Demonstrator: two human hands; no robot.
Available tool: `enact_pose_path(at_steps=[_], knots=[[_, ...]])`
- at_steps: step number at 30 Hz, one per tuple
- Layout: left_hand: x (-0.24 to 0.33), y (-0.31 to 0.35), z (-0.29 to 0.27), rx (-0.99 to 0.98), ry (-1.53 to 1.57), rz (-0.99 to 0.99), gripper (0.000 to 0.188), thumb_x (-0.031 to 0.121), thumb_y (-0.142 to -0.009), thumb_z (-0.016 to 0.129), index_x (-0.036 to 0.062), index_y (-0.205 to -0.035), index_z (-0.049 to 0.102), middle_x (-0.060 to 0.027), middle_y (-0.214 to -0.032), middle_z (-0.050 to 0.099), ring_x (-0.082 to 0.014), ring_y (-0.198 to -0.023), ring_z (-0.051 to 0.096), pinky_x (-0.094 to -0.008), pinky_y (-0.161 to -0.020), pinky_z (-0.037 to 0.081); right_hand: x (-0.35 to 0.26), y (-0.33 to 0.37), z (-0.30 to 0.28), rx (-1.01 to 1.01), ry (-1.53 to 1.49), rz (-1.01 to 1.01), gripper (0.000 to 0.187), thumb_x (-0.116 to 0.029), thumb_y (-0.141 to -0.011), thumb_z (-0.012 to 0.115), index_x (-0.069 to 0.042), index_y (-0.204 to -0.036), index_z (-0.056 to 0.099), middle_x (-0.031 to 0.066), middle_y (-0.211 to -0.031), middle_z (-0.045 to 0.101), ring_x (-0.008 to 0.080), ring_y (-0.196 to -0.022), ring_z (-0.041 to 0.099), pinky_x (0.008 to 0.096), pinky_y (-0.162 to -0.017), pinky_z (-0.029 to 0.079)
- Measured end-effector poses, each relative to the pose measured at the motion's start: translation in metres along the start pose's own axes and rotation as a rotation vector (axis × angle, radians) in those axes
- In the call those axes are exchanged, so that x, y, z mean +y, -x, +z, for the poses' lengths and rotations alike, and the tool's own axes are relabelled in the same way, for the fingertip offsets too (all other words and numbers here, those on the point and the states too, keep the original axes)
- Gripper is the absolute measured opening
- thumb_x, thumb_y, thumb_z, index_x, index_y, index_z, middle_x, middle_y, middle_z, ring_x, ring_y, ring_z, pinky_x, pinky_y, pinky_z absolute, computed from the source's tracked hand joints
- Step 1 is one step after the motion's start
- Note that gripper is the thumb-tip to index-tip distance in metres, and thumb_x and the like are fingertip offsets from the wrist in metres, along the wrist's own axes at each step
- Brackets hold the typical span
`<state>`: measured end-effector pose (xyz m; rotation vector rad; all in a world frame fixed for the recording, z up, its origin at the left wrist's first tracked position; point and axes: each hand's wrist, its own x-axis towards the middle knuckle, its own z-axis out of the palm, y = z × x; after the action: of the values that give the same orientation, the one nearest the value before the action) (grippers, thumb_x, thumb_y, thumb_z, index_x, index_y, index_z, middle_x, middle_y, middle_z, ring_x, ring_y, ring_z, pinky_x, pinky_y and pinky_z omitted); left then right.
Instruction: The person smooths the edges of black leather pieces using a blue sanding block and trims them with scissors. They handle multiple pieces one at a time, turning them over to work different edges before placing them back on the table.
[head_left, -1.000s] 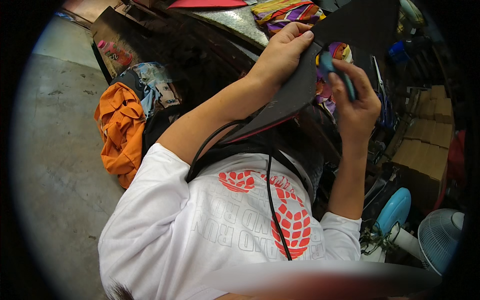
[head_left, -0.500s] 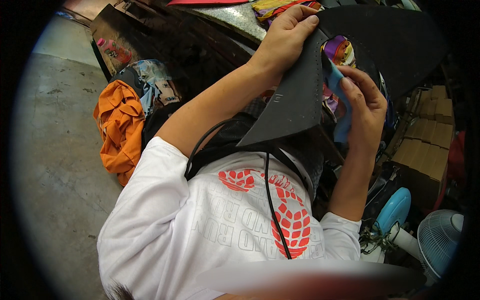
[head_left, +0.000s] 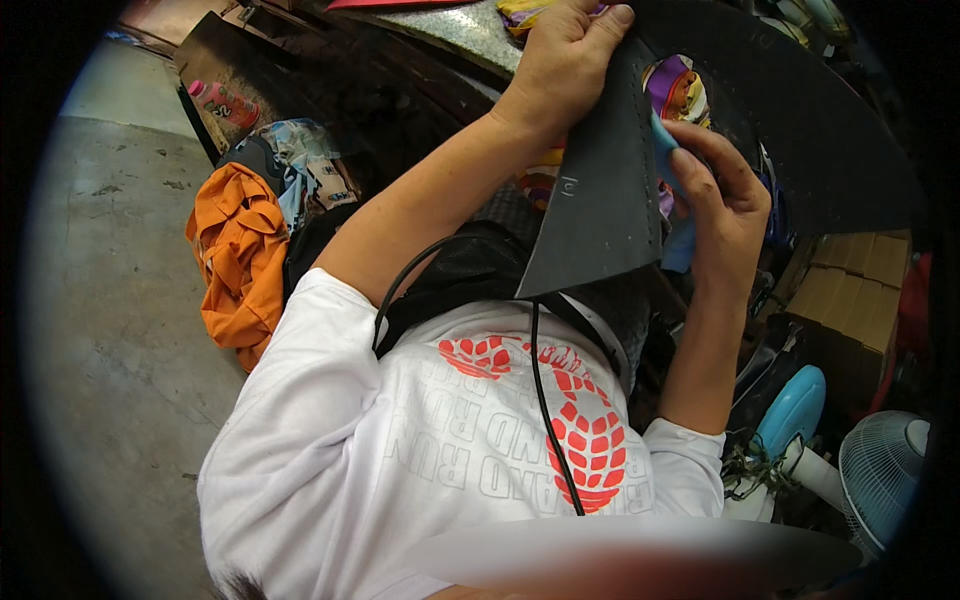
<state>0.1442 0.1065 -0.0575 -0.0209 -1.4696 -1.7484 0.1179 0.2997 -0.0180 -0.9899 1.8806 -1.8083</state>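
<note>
A large black flat piece of leather-like sheet [head_left: 600, 190], roughly U-shaped with a row of small holes along its inner edge, hangs in front of me. My left hand [head_left: 568, 68] pinches it near the top of its bend. One pointed arm hangs down toward my lap, and the other [head_left: 830, 130] spreads to the right. At the inner edge, my right hand [head_left: 722, 185] pinches a soft light blue strip [head_left: 664, 150] between thumb and fingers. Whether the strip is fixed to the black piece cannot be told. Colourful patterned fabric [head_left: 680, 90] shows through the gap.
A speckled worktop [head_left: 450, 35] lies ahead. On the left are orange cloth [head_left: 240, 260], a pink-capped bottle [head_left: 225, 103] and the concrete floor [head_left: 110, 300]. Cardboard pieces [head_left: 850, 300], a round blue object [head_left: 792, 410] and a fan [head_left: 880, 475] stand on the right.
The black piece has swung: its lower point shifted right and its other arm dropped further to the right. My left hand rose slightly; my right hand still pinches the blue strip.
</note>
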Motion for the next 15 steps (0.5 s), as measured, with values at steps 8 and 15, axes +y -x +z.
enact_pose_path(at_steps=[8,15], knots=[[-0.008,-0.002,-0.005,-0.004,-0.026,0.005,0.018,0.012,-0.103,0.05,0.0002,-0.112,0.058,-0.0035,-0.099,0.062,-0.0098,-0.091,0.057,-0.0239,-0.084,0.045,0.003,0.001,0.001,0.036,0.0,-0.045,0.019,-0.014,-0.089,0.069,-0.006,-0.106,0.074,0.0039,-0.102,0.072,0.009,-0.09,0.064,0.0243,-0.085,0.05],[-0.013,-0.008,-0.012,-0.028,0.016,0.079,0.015,0.01,-0.102,0.051,0.0002,-0.11,0.059,-0.0018,-0.096,0.063,-0.0083,-0.088,0.057,-0.0224,-0.081,0.046,0.004,0.019,-0.008,-0.048,0.09,-0.152,0.022,-0.007,-0.084,0.071,-0.003,-0.105,0.074,0.007,-0.099,0.072,0.0114,-0.091,0.065,0.0255,-0.083,0.049]])
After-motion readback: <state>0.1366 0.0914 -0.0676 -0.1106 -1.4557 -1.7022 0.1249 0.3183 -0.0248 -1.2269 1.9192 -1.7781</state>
